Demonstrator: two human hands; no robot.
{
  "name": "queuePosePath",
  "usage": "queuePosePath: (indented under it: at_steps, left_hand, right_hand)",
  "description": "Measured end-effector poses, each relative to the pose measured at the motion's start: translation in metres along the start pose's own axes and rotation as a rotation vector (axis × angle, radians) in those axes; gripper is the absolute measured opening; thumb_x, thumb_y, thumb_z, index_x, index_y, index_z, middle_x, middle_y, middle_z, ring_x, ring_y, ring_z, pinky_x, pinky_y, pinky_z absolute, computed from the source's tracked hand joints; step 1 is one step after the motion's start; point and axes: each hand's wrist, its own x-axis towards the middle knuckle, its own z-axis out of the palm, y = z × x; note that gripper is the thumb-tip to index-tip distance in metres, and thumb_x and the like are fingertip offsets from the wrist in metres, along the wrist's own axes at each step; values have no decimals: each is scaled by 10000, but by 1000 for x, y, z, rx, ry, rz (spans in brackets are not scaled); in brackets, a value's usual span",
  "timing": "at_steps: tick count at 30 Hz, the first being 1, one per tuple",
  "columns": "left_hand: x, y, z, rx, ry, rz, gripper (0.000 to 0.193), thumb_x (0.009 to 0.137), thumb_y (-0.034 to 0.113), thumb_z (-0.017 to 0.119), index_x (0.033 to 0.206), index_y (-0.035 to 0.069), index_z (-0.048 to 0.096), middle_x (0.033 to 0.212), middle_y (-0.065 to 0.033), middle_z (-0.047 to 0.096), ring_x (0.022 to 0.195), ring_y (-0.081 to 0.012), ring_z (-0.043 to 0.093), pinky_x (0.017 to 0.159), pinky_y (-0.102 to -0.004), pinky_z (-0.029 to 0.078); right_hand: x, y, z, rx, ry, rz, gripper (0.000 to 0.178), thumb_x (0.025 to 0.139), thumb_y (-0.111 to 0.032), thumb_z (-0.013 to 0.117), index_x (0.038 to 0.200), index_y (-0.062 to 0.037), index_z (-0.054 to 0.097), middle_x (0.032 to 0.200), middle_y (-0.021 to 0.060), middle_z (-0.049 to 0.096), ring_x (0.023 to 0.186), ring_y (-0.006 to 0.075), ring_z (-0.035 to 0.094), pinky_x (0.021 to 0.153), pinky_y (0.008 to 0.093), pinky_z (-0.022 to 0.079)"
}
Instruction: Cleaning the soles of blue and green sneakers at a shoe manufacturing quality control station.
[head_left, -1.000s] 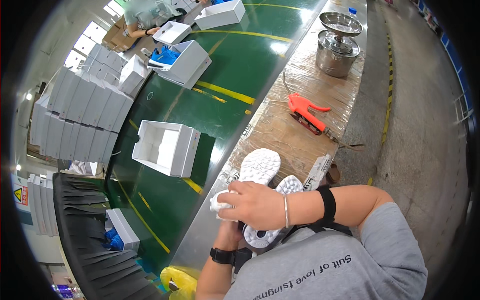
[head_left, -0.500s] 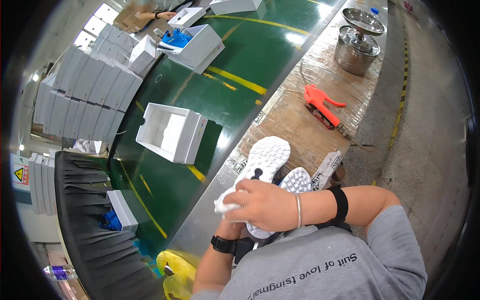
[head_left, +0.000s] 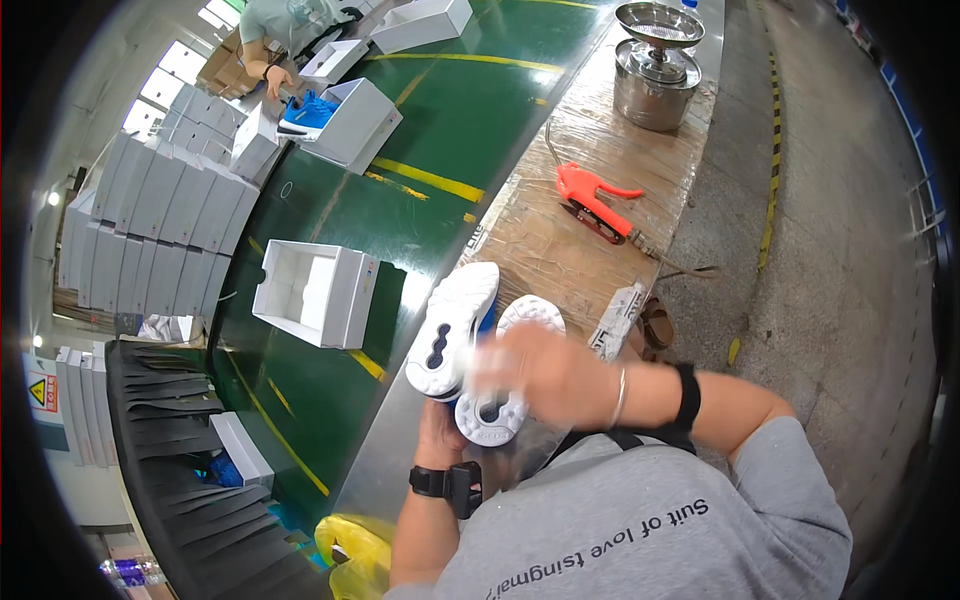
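Two sneakers with white soles turned up lie side by side before me. The left sneaker [head_left: 455, 318] shows its whole tread and dark oval insets. Across the middle of the right sneaker [head_left: 490, 424] passes my right hand [head_left: 550, 375], smeared by motion. At its fingertips is a blurred white patch that matches the white cloth seen there earlier. My left hand [head_left: 437, 436] grips the sneakers from below near their close end, its fingers mostly hidden behind them. Blue shows along the sneakers' sides.
A red air blow gun [head_left: 597, 205] and a steel pot [head_left: 655, 85] stand on the cardboard-covered bench [head_left: 525, 250]. On the green conveyor [head_left: 420, 130] sit an open white box [head_left: 315, 293] and another with a blue shoe [head_left: 308, 115]. A co-worker's hand [head_left: 277, 80] is near that shoe.
My right hand has moved right, from the left sneaker onto the right one. The sneakers now lie more side by side. The co-worker's hand has come to the blue shoe.
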Motion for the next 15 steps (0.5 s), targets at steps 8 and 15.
queuePosePath:
  at_steps: [8, 15]
  left_hand:
    - [1, -9, 36, 47, 88, 34, 417, 933, 311, 445, 1193, -7, 520, 1163, -180, 580, 1002, -299, 603, 830, -441, 525]
    - [9, -10, 30, -43, 5, 37, 446, 929, 318, 459, 1209, -26, 505, 1198, -213, 550, 1040, -334, 582, 885, -461, 497]
  right_hand:
    - [-20, 96, -1, -288, -184, 488, 252, 761, -108, 569, 1001, -146, 636, 1014, 95, 579, 910, 299, 522, 815, 407, 432]
    - [-44, 104, 15, -19, 69, 471, 281, 741, -89, 581, 1011, -135, 640, 1042, 116, 574, 981, 326, 509, 878, 401, 408]
